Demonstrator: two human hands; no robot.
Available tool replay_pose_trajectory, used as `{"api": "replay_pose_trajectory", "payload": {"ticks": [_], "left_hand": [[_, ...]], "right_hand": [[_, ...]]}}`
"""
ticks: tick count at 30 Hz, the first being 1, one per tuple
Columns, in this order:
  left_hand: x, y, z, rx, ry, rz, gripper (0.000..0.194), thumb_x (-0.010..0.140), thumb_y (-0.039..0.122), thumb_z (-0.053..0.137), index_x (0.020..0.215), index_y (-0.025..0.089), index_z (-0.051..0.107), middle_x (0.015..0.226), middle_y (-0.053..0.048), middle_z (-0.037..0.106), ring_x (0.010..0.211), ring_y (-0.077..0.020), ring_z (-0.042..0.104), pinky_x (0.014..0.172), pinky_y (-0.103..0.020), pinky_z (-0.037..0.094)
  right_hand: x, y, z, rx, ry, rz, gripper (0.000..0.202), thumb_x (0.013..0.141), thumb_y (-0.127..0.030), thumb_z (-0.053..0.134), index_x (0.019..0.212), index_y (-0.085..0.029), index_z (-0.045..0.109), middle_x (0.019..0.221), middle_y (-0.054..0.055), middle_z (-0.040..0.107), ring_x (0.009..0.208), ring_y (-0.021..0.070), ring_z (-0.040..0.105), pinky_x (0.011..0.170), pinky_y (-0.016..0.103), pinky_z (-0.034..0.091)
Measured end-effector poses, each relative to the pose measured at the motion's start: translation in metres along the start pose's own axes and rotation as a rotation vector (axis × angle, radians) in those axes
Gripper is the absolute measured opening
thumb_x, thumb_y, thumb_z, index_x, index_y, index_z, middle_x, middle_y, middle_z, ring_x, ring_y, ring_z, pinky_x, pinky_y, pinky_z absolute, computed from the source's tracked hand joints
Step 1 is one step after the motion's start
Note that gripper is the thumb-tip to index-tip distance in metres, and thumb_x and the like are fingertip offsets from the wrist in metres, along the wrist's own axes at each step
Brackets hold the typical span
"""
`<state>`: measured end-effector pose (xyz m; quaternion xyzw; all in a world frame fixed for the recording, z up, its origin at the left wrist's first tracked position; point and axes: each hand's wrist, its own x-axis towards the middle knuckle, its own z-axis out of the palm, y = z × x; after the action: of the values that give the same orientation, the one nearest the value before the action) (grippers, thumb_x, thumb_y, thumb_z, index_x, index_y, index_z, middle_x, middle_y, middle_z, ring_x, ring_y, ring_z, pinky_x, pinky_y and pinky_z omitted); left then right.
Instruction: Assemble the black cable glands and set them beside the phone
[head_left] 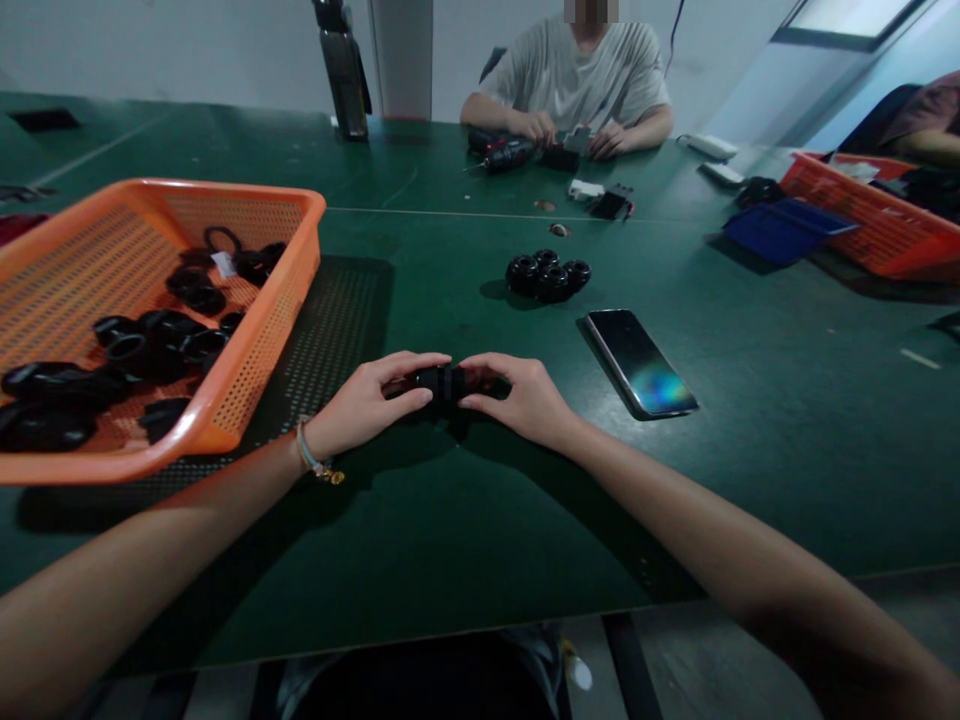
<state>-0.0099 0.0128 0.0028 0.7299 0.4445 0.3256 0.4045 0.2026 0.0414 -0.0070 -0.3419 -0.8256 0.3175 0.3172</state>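
Observation:
A small black cylindrical part (445,382) lies between my two hands, low over the green table. The fingers and thumb of my left hand (375,400) are closed round its left end. At its right end, my right hand (521,395) grips it between thumb and fingers. Both ends of the part are hidden by my fingertips, so its full shape does not show. Beyond my hands stands a cluster of several glossy black round parts with holes (551,278). To the right of my right hand lies a smartphone (641,362).
An orange perforated basket (281,330) with several black parts stands at left. Across the green table (435,540), a person (577,80) handles a grey object near a power drill (510,153). At right are a blue tray (784,230) and another orange basket (892,225).

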Motion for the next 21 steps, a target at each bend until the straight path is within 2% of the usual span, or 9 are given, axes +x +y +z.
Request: {"api": "replay_pose_trajectory", "payload": {"ticks": [21], "left_hand": [[-0.0007,0.0010,0.0005,0.024,0.003,-0.009,0.046,0.079,0.036,0.054,0.119,0.015,0.058,0.111,-0.008,0.061,0.095,-0.0192,0.059,0.084,-0.029,0.047]], "right_hand": [[0.0005,-0.0013,0.0004,0.002,-0.008,0.014,0.026,0.072,-0.018,0.069,0.097,-0.016,0.064,0.088,0.003,0.070,0.075,0.0130,0.064,0.070,0.028,0.052]]}}
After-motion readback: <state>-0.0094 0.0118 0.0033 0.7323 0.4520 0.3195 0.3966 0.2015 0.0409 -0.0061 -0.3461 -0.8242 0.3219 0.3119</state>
